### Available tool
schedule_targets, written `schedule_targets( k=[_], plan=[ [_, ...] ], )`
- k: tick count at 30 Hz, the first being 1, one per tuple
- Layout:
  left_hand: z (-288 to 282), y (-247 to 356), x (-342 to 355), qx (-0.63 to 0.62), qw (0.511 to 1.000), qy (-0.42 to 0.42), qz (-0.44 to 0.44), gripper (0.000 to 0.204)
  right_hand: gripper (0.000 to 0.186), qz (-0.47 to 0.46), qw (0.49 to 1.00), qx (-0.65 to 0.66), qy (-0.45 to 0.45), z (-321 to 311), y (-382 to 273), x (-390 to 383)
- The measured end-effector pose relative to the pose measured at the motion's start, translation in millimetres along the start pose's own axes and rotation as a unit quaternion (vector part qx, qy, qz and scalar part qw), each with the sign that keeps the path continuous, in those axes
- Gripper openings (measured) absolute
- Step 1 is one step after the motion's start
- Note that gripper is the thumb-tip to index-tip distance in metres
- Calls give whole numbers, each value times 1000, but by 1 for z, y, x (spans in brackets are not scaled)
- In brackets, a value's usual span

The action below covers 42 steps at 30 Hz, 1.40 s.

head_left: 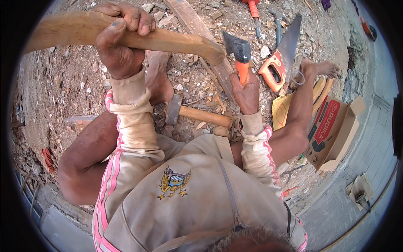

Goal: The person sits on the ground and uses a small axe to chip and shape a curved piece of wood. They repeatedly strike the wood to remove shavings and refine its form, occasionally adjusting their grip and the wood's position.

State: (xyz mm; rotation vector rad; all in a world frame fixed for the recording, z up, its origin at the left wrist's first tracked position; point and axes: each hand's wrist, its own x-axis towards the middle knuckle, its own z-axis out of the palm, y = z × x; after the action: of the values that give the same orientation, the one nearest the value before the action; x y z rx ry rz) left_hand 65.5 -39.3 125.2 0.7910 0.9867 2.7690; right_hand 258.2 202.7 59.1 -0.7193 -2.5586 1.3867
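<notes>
My left hand (121, 46) is wrapped around a curved piece of wood (172, 41), holding it up across the upper left. This pale, smooth wood is broad at the left and bends down at its right end. In my right hand (247, 93) is a hatchet (240, 49), gripped by its orange handle just below the dark head. The hatchet's head is upright, close to the right tip of the wood, with a small gap seen between them. Below, between my legs, a hammer (205, 116) with a wooden handle lies on the ground.
A plank (193, 19) lies on the rubble behind the wood. To the right are a handsaw (275, 69), a grey-handled hammer (278, 27) and an orange-handled chisel (254, 12). An opened cardboard box (331, 130) stands beside my right leg. Wood chips and stones litter the ground.
</notes>
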Motion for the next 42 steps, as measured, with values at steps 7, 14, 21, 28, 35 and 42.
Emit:
schedule_targets(
  k=[7,14,21,28,35,42],
  plan=[
    [-4,5,3,28,999,-17,11,26,17,-45,992,-115,-21,5,32,7],
    [-9,2,-4,43,990,135,22,19,16,-33,999,28,25,2,-10,-8],
    [28,-13,-1,126,964,205,117,23,20,-35,998,2,56,-11,15,-20],
    [27,51,-3,100,926,337,141,25,41,-79,959,-269,28,-33,43,-68],
    [4,132,-19,-15,951,280,130,30,53,-125,945,-298,57,-17,78,-77],
    [-7,144,-36,-131,953,256,97,27,71,14,976,191,-99,-46,1,-123]
  ],
)
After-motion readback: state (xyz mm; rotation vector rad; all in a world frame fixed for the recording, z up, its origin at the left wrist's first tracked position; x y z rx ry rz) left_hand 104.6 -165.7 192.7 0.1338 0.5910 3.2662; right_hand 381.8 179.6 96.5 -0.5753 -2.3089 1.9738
